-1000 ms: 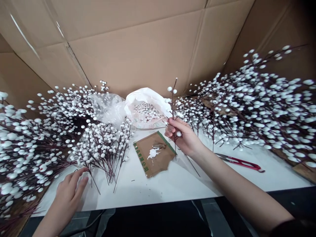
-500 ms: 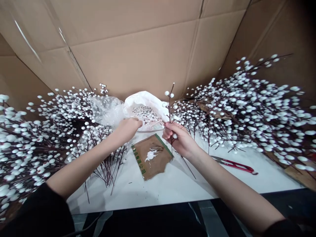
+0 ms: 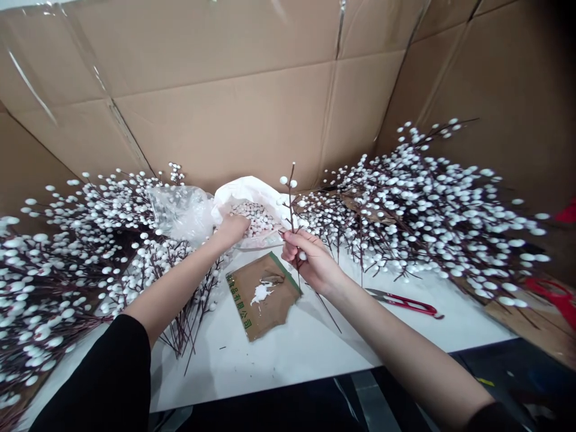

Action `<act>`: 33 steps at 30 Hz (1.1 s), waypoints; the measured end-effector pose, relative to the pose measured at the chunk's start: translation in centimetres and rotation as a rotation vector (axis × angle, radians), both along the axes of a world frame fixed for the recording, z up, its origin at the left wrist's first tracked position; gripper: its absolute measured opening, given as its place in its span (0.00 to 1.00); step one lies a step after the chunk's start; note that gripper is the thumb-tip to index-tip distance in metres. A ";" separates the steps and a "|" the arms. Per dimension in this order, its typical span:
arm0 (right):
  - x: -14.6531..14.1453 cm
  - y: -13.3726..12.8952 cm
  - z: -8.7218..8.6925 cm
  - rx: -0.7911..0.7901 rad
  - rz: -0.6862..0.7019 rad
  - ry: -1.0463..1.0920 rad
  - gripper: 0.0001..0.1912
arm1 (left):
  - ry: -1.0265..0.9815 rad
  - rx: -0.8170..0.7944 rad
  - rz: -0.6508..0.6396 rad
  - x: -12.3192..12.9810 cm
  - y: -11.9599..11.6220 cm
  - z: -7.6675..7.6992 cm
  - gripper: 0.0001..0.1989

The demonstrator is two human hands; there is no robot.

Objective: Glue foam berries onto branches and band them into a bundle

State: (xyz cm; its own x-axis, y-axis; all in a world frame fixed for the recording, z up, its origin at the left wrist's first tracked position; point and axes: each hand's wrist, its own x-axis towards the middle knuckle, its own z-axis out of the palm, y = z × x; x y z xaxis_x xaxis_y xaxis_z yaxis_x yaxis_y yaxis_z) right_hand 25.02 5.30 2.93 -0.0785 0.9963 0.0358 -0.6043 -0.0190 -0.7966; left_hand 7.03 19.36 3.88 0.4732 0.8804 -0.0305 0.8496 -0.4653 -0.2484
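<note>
My right hand (image 3: 310,258) is closed around a thin brown twig (image 3: 292,204) that stands nearly upright. A few white berries sit on the twig, some near its tip and one by my fingers. My left hand (image 3: 233,230) reaches to the front of a white plastic bag (image 3: 247,183) filled with loose white berries (image 3: 256,215). Its fingers curl down and together; their tips are hidden, so what they pinch cannot be seen. Below both hands lies a brown cardboard piece (image 3: 245,267) with a smear of white glue (image 3: 261,292).
Berry branches are heaped at the left (image 3: 40,270) and right (image 3: 427,204). Red-handled snips (image 3: 411,304) lie right of my right forearm. A clear plastic bag (image 3: 180,210) rests beside the white one. Cardboard walls (image 3: 216,120) rise behind the white tabletop (image 3: 252,372).
My left hand has gone lower, into the mouth of the berry bag. My right hand still holds the twig upright. The whole view has shifted slightly.
</note>
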 end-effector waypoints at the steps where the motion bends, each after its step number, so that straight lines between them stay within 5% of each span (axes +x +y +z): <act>1: 0.0 0.0 0.0 0.001 -0.001 -0.004 0.17 | -0.018 0.010 -0.009 0.1 -0.1 0.1 0.16; 7: -0.1 -0.2 0.0 0.010 0.002 -0.031 0.15 | -0.241 0.138 -0.117 -0.3 -2.7 3.0 0.07; 12: -0.2 -0.8 0.5 0.032 0.021 -0.082 0.15 | -0.515 0.241 -0.226 -1.9 -10.3 6.0 0.05; 15: -0.5 -1.4 1.2 0.090 0.050 -0.181 0.14 | -0.873 0.214 -0.374 -3.0 -15.3 6.2 0.05; 18: -1.2 -2.2 2.1 0.116 0.080 -0.254 0.15 | -1.061 0.124 -0.388 -3.8 -18.3 5.6 0.07; 26: -3.2 -3.3 3.1 0.146 0.171 -0.280 0.14 | -1.513 -0.293 -0.276 -3.9 -18.9 4.5 0.06; 33: -3.7 -3.4 3.2 0.108 0.167 -0.286 0.16 | -1.556 -0.397 -0.244 -4.0 -18.8 4.0 0.07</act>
